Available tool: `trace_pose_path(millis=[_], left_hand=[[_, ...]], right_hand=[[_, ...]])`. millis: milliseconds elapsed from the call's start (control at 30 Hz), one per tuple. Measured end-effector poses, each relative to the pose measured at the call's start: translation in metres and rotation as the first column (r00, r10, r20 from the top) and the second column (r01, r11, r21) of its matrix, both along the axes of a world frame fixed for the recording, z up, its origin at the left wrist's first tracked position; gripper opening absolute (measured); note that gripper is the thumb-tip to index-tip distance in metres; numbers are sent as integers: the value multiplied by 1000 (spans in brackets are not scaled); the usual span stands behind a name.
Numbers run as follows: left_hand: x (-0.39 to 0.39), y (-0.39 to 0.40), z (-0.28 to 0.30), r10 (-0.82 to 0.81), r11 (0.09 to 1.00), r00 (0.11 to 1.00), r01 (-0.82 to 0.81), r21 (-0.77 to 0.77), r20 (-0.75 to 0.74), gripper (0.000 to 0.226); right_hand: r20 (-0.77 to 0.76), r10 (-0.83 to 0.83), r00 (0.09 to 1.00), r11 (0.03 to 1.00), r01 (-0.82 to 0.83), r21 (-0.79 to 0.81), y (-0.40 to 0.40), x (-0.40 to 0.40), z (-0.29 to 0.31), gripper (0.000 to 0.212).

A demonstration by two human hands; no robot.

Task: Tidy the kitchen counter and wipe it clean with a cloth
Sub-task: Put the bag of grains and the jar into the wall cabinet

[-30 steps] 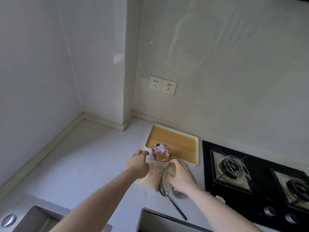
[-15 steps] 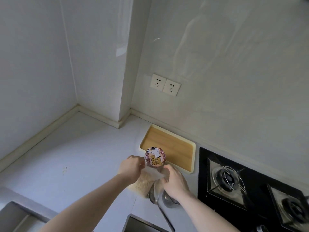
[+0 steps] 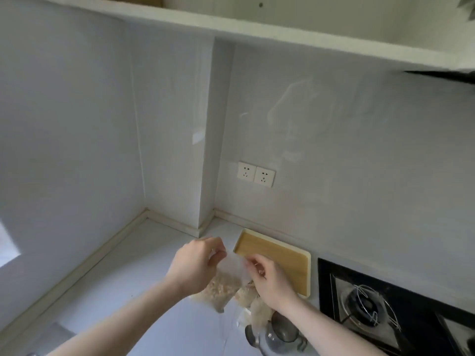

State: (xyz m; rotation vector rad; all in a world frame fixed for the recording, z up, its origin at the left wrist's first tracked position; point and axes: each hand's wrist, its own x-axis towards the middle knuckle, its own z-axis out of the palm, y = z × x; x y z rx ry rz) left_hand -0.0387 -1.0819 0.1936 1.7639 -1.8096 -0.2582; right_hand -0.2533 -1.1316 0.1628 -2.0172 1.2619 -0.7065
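While both my hands pinch it, the clear bag (image 3: 227, 283) of grain hangs above the counter (image 3: 133, 273).
My left hand (image 3: 194, 265) and right hand (image 3: 270, 278) grip its top edge beside the wooden tray (image 3: 277, 263).

Your left hand (image 3: 193, 266) and right hand (image 3: 270, 278) meet at lower centre of the frame, fingers curled and pinching, forearms reaching in from below.
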Motion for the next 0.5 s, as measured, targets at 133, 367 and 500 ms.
trace_pose_path(millis=[133,367,500], left_hand=[[24,4,87,46,989,999,-48,-138,-20,6],[52,15,251,68,898,991,-110,-425,-113,7],[60,18,337,46,830,991,-107,-547,-126,13]], right_hand=[[111,62,992,983,-41,-181,4,21,78,23],[406,93,909,849,140,-509,-2,59,240,18],[515,131,847,795,220,-565,-4,82,333,19]])
